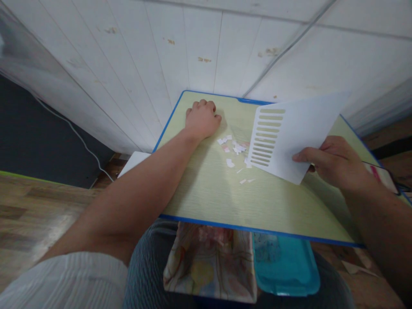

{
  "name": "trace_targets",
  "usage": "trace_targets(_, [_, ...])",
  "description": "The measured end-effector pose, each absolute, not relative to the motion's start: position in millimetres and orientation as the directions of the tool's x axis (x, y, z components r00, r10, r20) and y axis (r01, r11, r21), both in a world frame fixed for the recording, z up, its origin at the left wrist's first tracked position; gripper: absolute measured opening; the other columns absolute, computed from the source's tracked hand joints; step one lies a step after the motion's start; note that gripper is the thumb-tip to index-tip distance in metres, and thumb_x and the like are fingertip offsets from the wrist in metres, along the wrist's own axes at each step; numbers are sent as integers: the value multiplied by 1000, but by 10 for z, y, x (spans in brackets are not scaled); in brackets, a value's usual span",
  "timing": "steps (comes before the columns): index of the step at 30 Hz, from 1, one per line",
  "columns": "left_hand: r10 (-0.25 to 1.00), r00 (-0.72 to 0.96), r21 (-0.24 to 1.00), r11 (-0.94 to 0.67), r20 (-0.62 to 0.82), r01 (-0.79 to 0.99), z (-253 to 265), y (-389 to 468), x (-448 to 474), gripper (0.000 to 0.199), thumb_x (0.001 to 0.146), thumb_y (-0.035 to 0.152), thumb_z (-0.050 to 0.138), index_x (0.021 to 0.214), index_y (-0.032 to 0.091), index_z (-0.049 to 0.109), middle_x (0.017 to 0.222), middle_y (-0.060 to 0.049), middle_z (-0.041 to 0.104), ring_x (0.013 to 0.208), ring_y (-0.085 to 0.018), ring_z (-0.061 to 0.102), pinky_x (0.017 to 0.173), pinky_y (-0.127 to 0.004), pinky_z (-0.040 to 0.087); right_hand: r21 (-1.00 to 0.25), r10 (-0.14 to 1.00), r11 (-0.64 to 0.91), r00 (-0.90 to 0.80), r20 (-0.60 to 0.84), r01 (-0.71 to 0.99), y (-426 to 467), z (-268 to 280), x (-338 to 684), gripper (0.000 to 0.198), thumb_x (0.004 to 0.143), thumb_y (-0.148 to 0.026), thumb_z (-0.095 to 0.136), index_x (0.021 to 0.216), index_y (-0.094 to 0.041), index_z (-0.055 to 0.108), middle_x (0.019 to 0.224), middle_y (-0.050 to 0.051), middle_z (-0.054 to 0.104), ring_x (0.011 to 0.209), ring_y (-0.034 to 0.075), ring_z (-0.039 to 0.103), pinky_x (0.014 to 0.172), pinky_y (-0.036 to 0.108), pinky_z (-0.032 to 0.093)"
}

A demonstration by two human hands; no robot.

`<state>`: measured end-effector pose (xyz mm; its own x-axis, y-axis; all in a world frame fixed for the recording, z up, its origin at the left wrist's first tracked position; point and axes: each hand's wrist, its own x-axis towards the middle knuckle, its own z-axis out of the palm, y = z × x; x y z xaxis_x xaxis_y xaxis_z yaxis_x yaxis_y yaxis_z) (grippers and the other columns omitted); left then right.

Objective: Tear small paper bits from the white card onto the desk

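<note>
My right hand pinches a white sheet of paper by its lower right part, thumb on top. A row of long narrow slots runs down the sheet's left side, and the sheet is tilted up off the table. Small white paper scraps lie scattered on the tabletop beside the sheet's slotted edge. My left hand rests at the table's far left, with its fingers curled; whether anything is under them is hidden.
White plank wall rises behind the blue-edged table, with a grey cable along it. A phone lies at the right edge. Below the front edge are a patterned cloth and a turquoise plastic tray on my lap.
</note>
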<state>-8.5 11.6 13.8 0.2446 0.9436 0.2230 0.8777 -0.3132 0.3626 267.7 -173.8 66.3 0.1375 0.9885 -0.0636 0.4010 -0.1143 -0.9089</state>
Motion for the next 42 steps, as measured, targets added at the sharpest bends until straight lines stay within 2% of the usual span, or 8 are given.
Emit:
trace_targets(5, [944,241,361,-310,223,880,157,97,-90,49,106,27,65,152,30,79,158,-17,74,156,-46,59,134,-67,50,-895,987,-157,104,-125,418,-1753,745,2819,18,56,-38,88,60,-22,79,64,6,76,56,25,64,50,34,48])
trace_targets(9, [947,237,339,-300,217,892,165,90,-98,45,107,27,61,148,28,80,159,-18,75,155,-43,61,133,-63,52,-874,983,-144,-36,-180,464,-1725,746,2949,20,61,-38,89,59,-21,78,59,4,72,53,21,58,48,31,42])
trace_targets(15, [943,241,327,-308,230,894,147,116,-116,41,107,28,61,142,28,81,158,-17,76,153,-41,64,132,-62,53,-934,987,77,-158,23,348,-1651,653,2844,39,81,-44,103,69,-21,75,66,4,73,57,18,62,52,29,53])
trace_targets(19, [941,245,317,-312,234,896,139,121,-123,41,107,29,59,141,28,82,159,-18,76,153,-41,64,131,-62,55,-934,960,123,-277,27,335,-1692,602,2672,47,91,-55,103,72,-23,75,62,3,70,54,17,63,53,29,58])
trace_targets(23, [943,240,326,-308,232,894,147,115,-123,40,107,29,60,142,30,81,158,-16,76,154,-42,63,132,-63,54,-932,959,87,-282,-17,351,-1730,532,2630,44,89,-57,105,78,-23,80,68,5,77,56,19,67,52,31,60])
trace_targets(33, [945,238,353,-306,223,884,163,121,-122,45,105,29,61,146,29,80,159,-17,74,156,-43,61,135,-64,51,-907,915,53,-384,-123,417,-1709,595,2769,45,92,-56,102,75,-21,80,65,5,74,57,18,68,52,27,55])
trace_targets(37, [946,234,350,-303,226,887,147,136,-119,46,104,30,61,146,30,79,159,-17,74,155,-43,61,134,-63,51,-931,864,0,-469,-184,366,-1789,626,2720,38,87,-48,106,84,-18,84,72,6,81,62,19,74,58,25,61])
trace_targets(42, [944,240,353,-308,225,883,147,136,-118,53,102,29,63,153,27,77,162,-19,73,158,-46,59,136,-67,48,-934,664,-132,-669,-333,333,-1906,667,2669,27,99,-43,95,111,-19,90,103,8,93,85,22,86,78,31,72])
